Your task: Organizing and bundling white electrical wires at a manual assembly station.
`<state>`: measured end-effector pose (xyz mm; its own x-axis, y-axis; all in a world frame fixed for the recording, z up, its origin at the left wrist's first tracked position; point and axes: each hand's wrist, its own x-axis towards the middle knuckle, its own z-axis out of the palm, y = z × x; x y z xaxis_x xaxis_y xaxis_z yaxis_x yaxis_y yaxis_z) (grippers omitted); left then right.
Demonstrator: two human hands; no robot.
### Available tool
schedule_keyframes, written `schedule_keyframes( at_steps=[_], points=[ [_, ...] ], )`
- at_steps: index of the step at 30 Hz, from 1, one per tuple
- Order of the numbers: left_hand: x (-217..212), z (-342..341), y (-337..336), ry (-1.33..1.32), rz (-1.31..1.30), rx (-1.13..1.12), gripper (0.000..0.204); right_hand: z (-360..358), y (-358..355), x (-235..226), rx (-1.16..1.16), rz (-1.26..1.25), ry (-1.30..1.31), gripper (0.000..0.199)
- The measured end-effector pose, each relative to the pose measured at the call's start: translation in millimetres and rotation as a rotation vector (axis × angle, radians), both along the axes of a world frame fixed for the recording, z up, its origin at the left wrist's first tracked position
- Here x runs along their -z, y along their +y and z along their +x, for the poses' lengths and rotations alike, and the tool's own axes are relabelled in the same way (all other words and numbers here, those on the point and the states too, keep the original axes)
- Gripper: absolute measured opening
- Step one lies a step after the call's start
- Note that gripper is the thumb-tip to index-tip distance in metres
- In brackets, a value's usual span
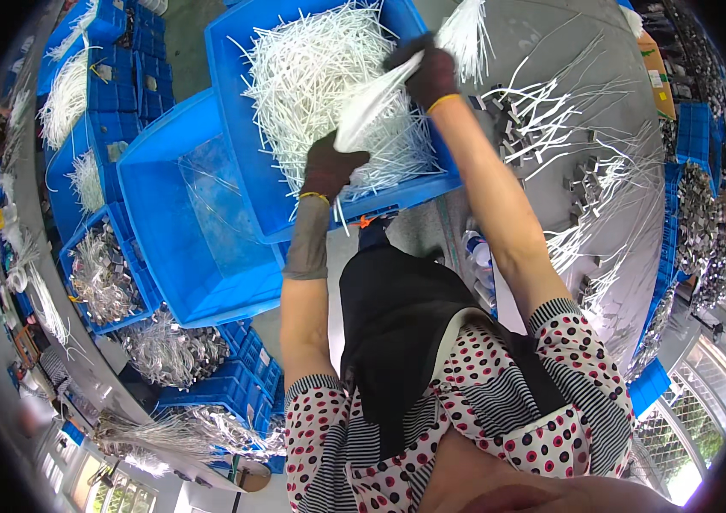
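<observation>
A bundle of thin white strips [373,101] slants over the large blue tub [247,184]. My right hand [425,72], in a dark glove, is closed around the bundle, with strip ends fanning out above it. My left hand [330,168], also in a dark glove, is at the bundle's lower end, which lies between its thumb and fingers; the palm side is hidden. Beneath both hands, a heap of loose white strips [307,81] fills the tub. A few strips hang past the tub's near rim beside my left wrist.
A second blue tub [158,192] stands to the left, and stacked blue crates [111,128] hold more strips and silvery parts. On the grey table [543,34] at right lie white strands with small dark blocks [513,128]. Blue bins [695,137] line the far right.
</observation>
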<state>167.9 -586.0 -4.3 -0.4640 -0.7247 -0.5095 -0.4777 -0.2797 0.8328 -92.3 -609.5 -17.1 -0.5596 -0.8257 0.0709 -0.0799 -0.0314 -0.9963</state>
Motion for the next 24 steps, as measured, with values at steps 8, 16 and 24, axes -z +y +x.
schedule_keyframes(
  at_steps=[8,16,24],
  points=[
    [-26,13,-23,0.323,-0.024,-0.495,0.026,18,-4,-55,-0.035,0.159,-0.203,0.048],
    [-34,-29,-30,0.337,-0.049,-0.06,0.028,77,-10,-32,-0.298,0.033,0.569,0.033],
    [-36,-10,-45,0.824,0.266,-0.513,0.027,77,45,-14,-0.34,0.5,-0.438,0.053]
  ],
)
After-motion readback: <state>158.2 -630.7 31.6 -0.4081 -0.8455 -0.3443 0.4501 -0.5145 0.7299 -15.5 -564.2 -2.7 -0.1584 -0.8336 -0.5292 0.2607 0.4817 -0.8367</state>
